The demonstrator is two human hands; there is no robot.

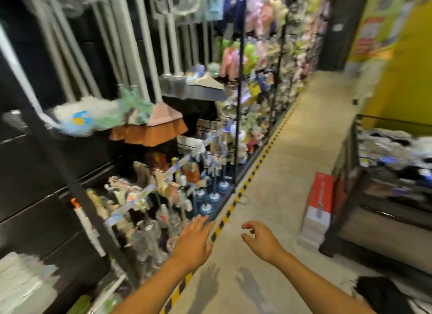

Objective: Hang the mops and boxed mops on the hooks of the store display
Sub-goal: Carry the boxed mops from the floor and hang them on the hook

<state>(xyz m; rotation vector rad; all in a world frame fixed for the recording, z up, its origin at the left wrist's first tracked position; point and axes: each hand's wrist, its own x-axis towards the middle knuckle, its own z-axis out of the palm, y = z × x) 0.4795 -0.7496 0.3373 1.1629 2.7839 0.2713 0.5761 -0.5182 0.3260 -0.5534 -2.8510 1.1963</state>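
Our left hand (195,242) is flat & holds nothing. Our right hand (263,240) is loose, empty too. Red box (319,196) stands far right.

Whole view smeared by motion.
- Mop handles (131,44), 11 o'clock: tops cut by upper edge.
- Hanging goods (268,56), 1 o'clock: coloured blur, kinds unreadable.
- Small packets (149,196), 8 o'clock near centre: labels illegible.
- White stack (21,283), 8 o'clock: cut by left edge.
- Red box (318,208), 4 o'clock: print too blurred to read.
- Wire bin (392,119), 3 o'clock: cut by right edge, contents indistinct.
- Black object (383,295), 4 o'clock at corner: cut off, unidentifiable.
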